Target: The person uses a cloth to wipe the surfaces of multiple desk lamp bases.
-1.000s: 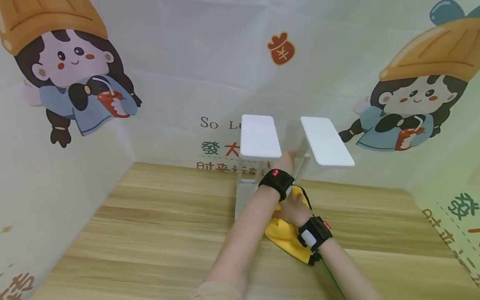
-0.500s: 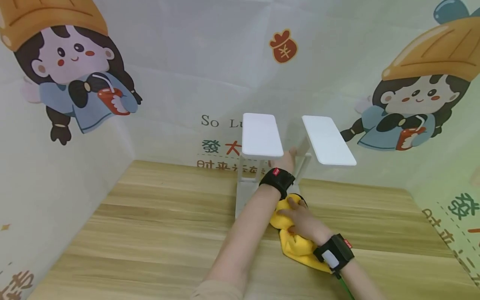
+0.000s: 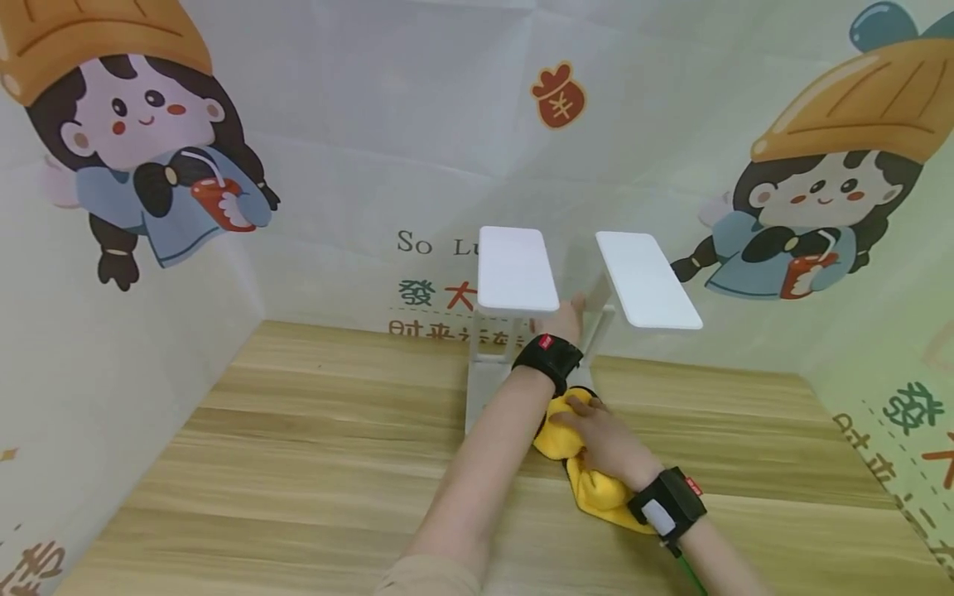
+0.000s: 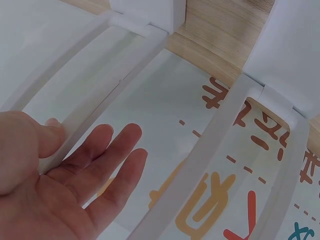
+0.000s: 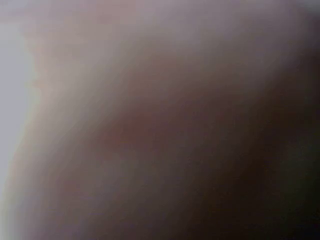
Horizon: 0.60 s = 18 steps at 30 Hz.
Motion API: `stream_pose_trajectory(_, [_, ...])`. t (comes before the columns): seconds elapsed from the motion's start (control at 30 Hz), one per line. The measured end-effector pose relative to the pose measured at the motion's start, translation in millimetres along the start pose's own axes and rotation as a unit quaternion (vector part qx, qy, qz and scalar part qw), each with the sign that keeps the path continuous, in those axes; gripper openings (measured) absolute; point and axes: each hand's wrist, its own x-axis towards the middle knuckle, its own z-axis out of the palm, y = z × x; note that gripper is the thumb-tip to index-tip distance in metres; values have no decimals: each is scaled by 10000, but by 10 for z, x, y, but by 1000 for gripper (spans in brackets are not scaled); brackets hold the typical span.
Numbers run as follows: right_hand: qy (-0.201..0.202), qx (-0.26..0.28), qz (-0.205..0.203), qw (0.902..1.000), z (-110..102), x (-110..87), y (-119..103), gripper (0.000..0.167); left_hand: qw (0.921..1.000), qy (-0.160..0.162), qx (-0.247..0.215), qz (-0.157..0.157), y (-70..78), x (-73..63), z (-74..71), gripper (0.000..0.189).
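yellow cloth under the right hand, left hand among the rails of a white stand

the yellow cloth, edged in black, lies bunched on the wood-grain tabletop, just in front of the stand's base and to the right of the left forearm. the person's right hand grips the bunched part from above, with its fingers bent over the fabric; a loose fold trails beneath the wrist. the right wrist view is too blurred to show more.

the left hand reaches in below and between the stand's two white rectangular plates. in the left wrist view its fingers are apart and relaxed, and the thumb overlaps one white rail; whether the two touch cannot be told.

each wrist wears a black strap, and a green cord runs from beneath the right one. behind the stand hangs a pale backdrop printed with cartoon figures in orange hats, a red money bag and lettering.
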Motion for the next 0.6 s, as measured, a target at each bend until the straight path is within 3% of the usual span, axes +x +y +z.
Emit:
stream_pose_trajectory(0.1, [-359,184,-181,9990,-110,68,67,59,9999,131,11,-85,-9,-11,-9,10])
stream_pose_trajectory(0.2, [-669,430,-241,9965,-216,168,215,51,9999,151,75,38,-5,-32,-29,12])
stream_pose_trajectory(0.33, [-721,534,-126,9959,-242,320,365,40,9999,-7,155,60,-15,10,-1,21])
stream_pose_trajectory(0.4, [-767,353,-58,9964,-251,350,364,38,9994,-26,337,40,-6,104,109,21])
stream_pose_trajectory(0.43, [-839,291,2,9960,-265,353,335,38,9989,136,448,17,2,111,139,19])
stream_pose_trajectory(0.47, [-946,220,60,9953,-286,352,296,37,9970,484,605,38,-4,204,287,13])
stream_pose_trajectory(0.5, [-1068,140,128,9941,-310,351,250,36,9965,545,634,10,-4,243,337,11])
stream_pose_trajectory(0.6, [-1317,162,403,9903,-384,375,127,37,9954,564,773,-56,-14,316,381,12])
